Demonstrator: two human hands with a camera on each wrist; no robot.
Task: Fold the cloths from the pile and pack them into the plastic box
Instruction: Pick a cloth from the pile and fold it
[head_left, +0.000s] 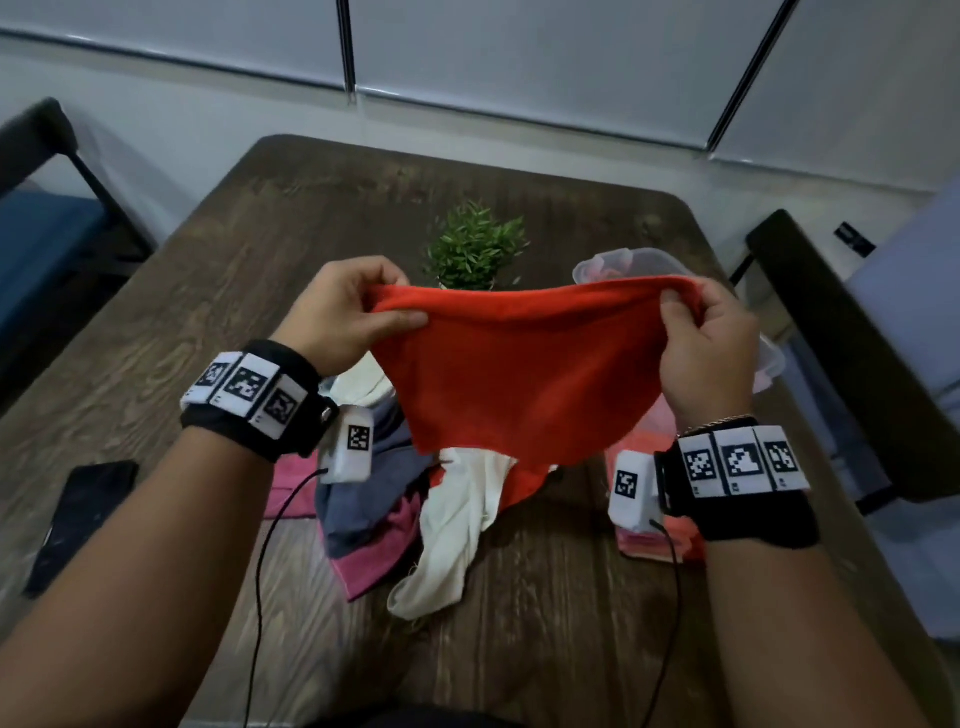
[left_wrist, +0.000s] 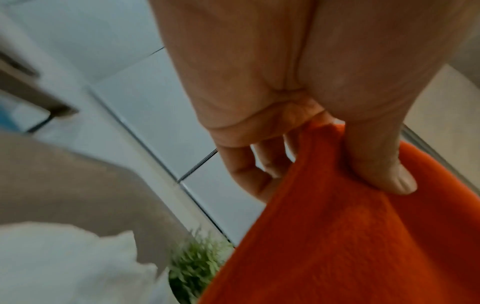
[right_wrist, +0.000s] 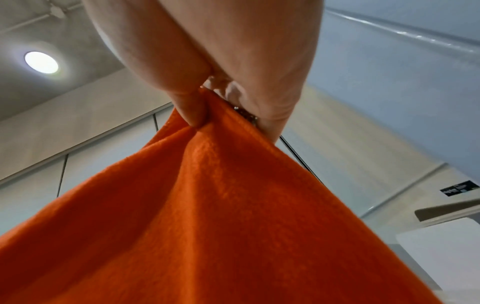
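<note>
Both hands are up over the middle of the frame, stretching a red cloth (head_left: 519, 364) between them above the wooden surface (head_left: 260, 249). The left hand (head_left: 343, 312) pinches the cloth's upper left corner, thumb on the near side and fingers curled behind; the left wrist view shows the thumb (left_wrist: 376, 164) pressed flat on the fabric. The right hand (head_left: 709, 348) grips the upper right corner in the same way, and the right wrist view shows the fabric bunched between thumb and fingers. The cloth sags in the middle and hangs free, its lower edge just above the pile (head_left: 395, 499).

The pile lies on the surface below the hands, at the centre of the frame: a white cloth (head_left: 457, 535), a grey-blue cloth (head_left: 363, 493) and a pink cloth (head_left: 374, 556) tumbled together, with more red showing under the white.

The plastic box (head_left: 628, 265) stands right of centre, mostly hidden behind the red cloth and the right hand; something pink shows inside it. A small green plant (head_left: 472, 244) stands behind the cloth at the upper centre. A dark phone (head_left: 78, 519) lies at the lower left of the frame.
</note>
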